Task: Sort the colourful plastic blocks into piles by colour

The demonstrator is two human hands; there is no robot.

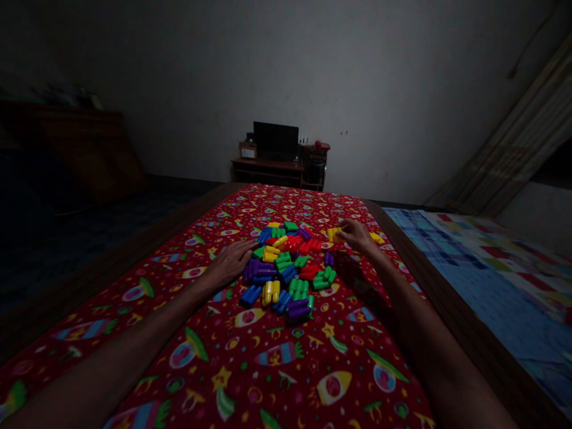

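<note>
A loose pile of plastic toy blocks (283, 260) in red, yellow, green, blue and purple lies on a red patterned cloth (286, 381). Each block looks like a few short tubes joined side by side. My left hand (231, 261) rests flat at the pile's left edge, fingers stretched out and touching the blocks there. Beyond the pile's right side, my right hand (357, 236) has its fingers pinched on a yellow block (332, 234). Another yellow block (376, 238) lies just to the right of that hand. A small purple block (329, 259) sits below it.
The cloth covers a long surface with dark brown edges (404, 244). At the far wall, a desk (268, 167) bears a dark monitor (276, 140). A wooden cabinet (89, 149) stands left; a blue and patchwork sheet (482, 286) spreads out on the right, beneath a curtain (513, 140).
</note>
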